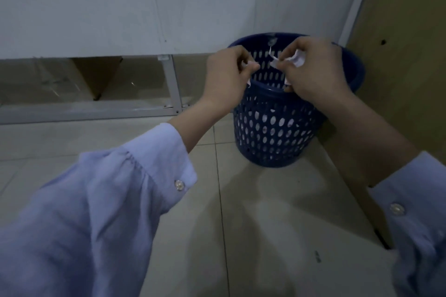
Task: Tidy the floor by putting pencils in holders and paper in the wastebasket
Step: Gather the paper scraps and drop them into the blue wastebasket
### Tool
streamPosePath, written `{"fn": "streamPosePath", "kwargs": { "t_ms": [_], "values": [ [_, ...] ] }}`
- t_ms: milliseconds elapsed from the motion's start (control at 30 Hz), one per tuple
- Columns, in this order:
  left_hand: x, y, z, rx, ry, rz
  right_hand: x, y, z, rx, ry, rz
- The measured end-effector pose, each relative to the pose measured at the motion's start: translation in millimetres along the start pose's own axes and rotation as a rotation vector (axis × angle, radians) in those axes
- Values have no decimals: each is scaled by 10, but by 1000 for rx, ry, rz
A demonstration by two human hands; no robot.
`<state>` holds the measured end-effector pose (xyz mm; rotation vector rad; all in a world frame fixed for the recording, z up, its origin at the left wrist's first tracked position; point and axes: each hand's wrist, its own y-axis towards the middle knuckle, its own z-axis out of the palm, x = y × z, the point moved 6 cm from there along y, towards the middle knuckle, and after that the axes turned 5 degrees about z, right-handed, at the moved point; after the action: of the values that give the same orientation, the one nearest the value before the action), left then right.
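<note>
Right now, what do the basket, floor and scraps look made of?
Basket: moulded plastic by the look, dark blue, slight sheen on the rim, regular oval holes. Floor: probably glazed ceramic tile, pale, straight grout lines, dull reflections. Scraps: thin white paper, torn and creased edges.

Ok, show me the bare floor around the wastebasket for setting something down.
Bare tile lies in front of the wastebasket; a floor strip runs left of it, below the grey frame rail. Crowded: over the basket mouth, where left hand and right hand grip paper scraps; the brown panel stands close on its right.
</note>
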<state>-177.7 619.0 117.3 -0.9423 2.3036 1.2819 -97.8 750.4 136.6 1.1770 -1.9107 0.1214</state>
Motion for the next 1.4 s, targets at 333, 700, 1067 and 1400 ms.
{"fn": "streamPosePath", "kwargs": {
  "t_ms": [333,700,1067,1400],
  "values": [
    [-128,160,555,186,63,25,-571,351,30,73,-213,80],
    [-97,103,556,270,42,43,-539,313,58,58,-172,24],
    [326,-573,-331,231,117,77,322,-251,479,-4,-125,-369],
    [1468,-2065,-1430,361,218,-344,1061,-1201,1957,542,-200,-571]
  ]
}}
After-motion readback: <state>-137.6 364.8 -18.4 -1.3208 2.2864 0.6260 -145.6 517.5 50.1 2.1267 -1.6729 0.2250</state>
